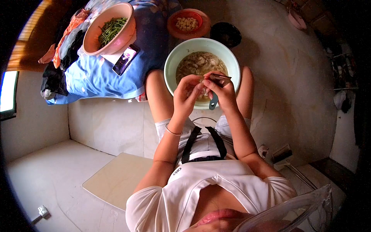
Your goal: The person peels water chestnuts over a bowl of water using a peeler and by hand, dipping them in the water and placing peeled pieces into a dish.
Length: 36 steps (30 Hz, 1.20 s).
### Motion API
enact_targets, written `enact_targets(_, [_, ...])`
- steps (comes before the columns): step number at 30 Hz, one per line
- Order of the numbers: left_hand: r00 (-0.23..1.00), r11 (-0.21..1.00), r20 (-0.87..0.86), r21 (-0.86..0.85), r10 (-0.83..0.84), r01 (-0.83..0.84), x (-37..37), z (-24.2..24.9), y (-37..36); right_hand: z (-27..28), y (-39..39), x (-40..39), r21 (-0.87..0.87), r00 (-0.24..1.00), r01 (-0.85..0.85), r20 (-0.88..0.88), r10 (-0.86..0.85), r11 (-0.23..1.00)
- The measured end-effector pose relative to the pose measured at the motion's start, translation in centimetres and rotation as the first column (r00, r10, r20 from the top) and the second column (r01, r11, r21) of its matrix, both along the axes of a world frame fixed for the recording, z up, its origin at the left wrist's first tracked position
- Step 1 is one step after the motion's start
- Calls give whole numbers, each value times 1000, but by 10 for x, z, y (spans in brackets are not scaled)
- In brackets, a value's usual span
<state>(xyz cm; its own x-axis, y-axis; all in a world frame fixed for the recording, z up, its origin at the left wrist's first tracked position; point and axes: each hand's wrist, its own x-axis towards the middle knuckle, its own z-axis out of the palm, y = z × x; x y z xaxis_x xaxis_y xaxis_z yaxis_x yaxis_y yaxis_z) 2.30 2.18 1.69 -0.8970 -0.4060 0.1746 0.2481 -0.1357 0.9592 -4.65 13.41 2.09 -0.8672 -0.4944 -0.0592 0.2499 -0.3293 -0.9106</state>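
Small pale piece (201, 86), too small to identify, pinched between fingertips of both hands above large green bowl (170, 65). Left hand (186, 94) closed on piece, fingers curled. Right hand (221, 89) clamped on knife (215, 89), blade laid across fingers, dark handle hanging down. Bowl filled with pale peelings, set on floor between knees. Orange dish (173, 29) of pale cloves seen beyond. Pink bowl (125, 34) of green beans and phone (126, 59) rested on blue cloth (92, 75), left.
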Motion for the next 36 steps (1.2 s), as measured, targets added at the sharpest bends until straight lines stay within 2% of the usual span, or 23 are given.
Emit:
enact_targets(3, [999,996,10,78,-33,32,1,-3,-2,0,2,1,-13,995,-59,75,60,998])
enact_targets(5, [998,979,-11,193,-63,64,0,-5,-3,-3,1,1,-93,982,-78,164,93,993])
enact_targets(8, [996,963,-6,256,-88,87,1,-4,-6,-4,1,1,-107,972,-100,204,120,989])
enact_targets(15, [998,963,-4,264,-60,59,1,-2,-8,1,5,-3,-78,959,-180,209,192,981])
enact_targets(17, [1000,999,-6,48,2,-2,1,-7,-9,8,6,-3,27,962,-208,186,199,978])
enact_targets(18, [1000,999,-7,48,2,-1,1,-8,-10,7,6,-4,27,962,-208,185,199,978])
enact_targets(19, [997,981,-52,-184,48,-57,1,-8,-11,6,6,-4,53,966,-198,179,185,979])
enact_targets(20, [991,907,-106,-404,83,-120,1,-7,-13,6,6,-5,79,970,-188,172,172,979])
enact_targets(21, [991,907,-106,-404,84,-120,1,-5,-15,6,6,-6,79,970,-189,172,173,979])
enact_targets(22, [984,775,-154,-610,89,-165,0,-3,-19,8,7,-7,122,974,-201,131,185,972])
enact_targets(23, [976,595,-201,-776,82,-210,0,1,-21,8,8,-8,165,976,-211,88,198,963])
enact_targets(24, [976,594,-202,-776,85,-213,0,5,-20,8,8,-9,165,976,-214,87,201,963])
enact_targets(26, [978,597,-187,-776,91,-204,3,12,-19,4,9,-9,277,967,-221,-61,246,935])
enact_targets(29, [977,622,-192,-755,96,-210,2,11,-20,0,7,-9,220,964,-240,-63,259,945])
enact_targets(36, [975,671,-191,-708,117,-220,2,9,-20,2,6,-7,234,965,-237,-56,256,943])
